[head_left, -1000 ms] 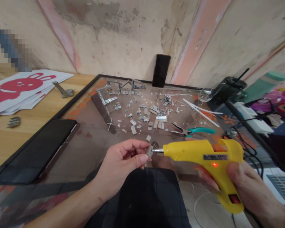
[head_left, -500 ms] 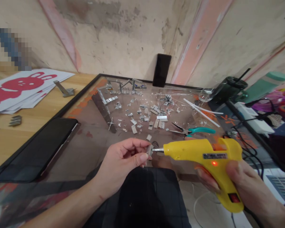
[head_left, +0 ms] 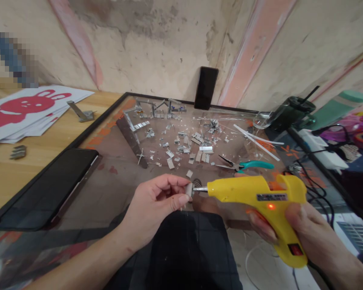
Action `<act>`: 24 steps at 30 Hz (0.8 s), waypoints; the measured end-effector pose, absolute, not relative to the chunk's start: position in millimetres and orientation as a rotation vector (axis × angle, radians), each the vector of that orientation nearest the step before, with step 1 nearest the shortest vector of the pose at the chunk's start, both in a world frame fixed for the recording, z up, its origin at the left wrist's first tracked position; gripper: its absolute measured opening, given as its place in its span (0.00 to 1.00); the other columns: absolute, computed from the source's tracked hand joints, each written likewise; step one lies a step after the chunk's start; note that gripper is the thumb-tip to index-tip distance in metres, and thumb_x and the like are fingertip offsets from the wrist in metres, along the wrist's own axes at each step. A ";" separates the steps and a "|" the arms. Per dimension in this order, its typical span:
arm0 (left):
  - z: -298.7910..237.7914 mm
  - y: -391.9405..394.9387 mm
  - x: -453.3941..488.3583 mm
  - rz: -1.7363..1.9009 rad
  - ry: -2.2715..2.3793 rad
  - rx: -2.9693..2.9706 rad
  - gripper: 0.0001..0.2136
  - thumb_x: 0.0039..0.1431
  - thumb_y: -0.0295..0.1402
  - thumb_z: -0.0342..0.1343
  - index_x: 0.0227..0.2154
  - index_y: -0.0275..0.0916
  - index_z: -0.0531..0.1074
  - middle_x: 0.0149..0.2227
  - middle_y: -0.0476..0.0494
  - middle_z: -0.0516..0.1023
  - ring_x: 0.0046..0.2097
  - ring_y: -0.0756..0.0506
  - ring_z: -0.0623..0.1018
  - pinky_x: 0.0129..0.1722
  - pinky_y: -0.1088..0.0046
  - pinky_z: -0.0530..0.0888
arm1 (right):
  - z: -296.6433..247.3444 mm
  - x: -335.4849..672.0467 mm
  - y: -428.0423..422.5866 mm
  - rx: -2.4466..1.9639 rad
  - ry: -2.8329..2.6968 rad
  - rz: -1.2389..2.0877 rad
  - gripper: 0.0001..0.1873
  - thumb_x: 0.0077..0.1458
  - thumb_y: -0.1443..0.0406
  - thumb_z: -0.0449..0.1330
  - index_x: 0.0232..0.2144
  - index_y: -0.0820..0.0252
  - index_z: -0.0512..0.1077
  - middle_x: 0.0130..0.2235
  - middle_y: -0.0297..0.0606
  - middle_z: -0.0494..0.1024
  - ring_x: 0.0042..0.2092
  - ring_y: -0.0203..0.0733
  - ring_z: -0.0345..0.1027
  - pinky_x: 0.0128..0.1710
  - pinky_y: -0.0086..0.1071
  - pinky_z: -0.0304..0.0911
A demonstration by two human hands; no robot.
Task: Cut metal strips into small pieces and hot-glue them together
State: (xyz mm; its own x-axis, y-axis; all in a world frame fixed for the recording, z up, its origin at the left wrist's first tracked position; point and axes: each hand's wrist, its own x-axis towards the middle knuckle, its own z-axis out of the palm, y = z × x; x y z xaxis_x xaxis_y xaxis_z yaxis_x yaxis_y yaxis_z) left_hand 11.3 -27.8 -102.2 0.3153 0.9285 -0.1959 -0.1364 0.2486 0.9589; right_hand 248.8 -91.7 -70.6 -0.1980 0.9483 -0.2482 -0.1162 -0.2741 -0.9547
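Observation:
My right hand (head_left: 302,229) is wrapped round the handle of a yellow hot glue gun (head_left: 242,189), whose orange light is lit. Its metal nozzle points left, at or very close to a small grey piece (head_left: 189,189). Thumb and fingers of my left hand (head_left: 160,201) pinch that piece; whether it is card or metal I cannot make out. Beyond my hands, small silvery and grey pieces (head_left: 196,141) lie scattered over the glass tabletop (head_left: 115,185). Pliers with teal handles (head_left: 255,165) rest behind the glue gun.
A large black phone (head_left: 48,189) lies at left, and another phone (head_left: 206,88) leans on the wall. White glue sticks (head_left: 257,141), a dark cup (head_left: 293,114) and cables (head_left: 317,197) are at right. Small grey structures (head_left: 160,108) stand at the back.
The glue gun has shifted very slightly left, its nozzle staying by the grey piece. The pinched piece has turned a little, showing more of its flat face.

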 end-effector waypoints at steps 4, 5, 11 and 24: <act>-104.9 -26.7 10.1 0.908 0.968 1.032 0.08 0.44 0.28 0.63 0.30 0.40 0.75 0.22 0.54 0.73 0.24 0.56 0.70 0.26 0.83 0.68 | -67.5 247.2 -90.7 -1.135 -1.179 1.676 0.25 0.45 0.44 0.57 0.19 0.59 0.72 0.22 0.35 0.65 0.22 0.32 0.54 0.21 0.27 0.54; -105.8 -26.6 9.8 0.911 0.964 1.029 0.08 0.44 0.29 0.63 0.30 0.40 0.75 0.22 0.54 0.73 0.24 0.56 0.70 0.26 0.83 0.68 | -67.7 247.5 -90.6 -1.140 -1.175 1.675 0.25 0.45 0.44 0.57 0.19 0.59 0.72 0.22 0.35 0.66 0.22 0.32 0.54 0.21 0.27 0.54; -109.2 -27.9 8.8 0.897 0.899 1.017 0.08 0.45 0.32 0.63 0.32 0.40 0.75 0.23 0.53 0.73 0.25 0.56 0.70 0.27 0.82 0.68 | -76.0 247.8 -90.9 -1.183 -0.989 1.541 0.24 0.42 0.46 0.61 0.26 0.61 0.75 0.20 0.36 0.69 0.21 0.31 0.58 0.20 0.23 0.56; -109.4 -28.9 7.0 0.906 0.940 1.002 0.09 0.46 0.32 0.63 0.32 0.41 0.74 0.24 0.54 0.72 0.26 0.56 0.70 0.27 0.82 0.68 | -67.5 242.8 -92.0 -1.232 -1.213 1.576 0.27 0.45 0.41 0.55 0.31 0.58 0.72 0.20 0.34 0.66 0.21 0.34 0.54 0.20 0.29 0.53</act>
State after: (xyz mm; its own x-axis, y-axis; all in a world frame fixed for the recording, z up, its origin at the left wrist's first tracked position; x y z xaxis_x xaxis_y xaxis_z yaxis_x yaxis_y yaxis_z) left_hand 7.0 -28.9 -109.4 0.3240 0.9226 -0.2092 -0.1754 0.2759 0.9451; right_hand 242.8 -92.0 -67.5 -0.2248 0.9473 -0.2284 -0.0217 -0.2392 -0.9707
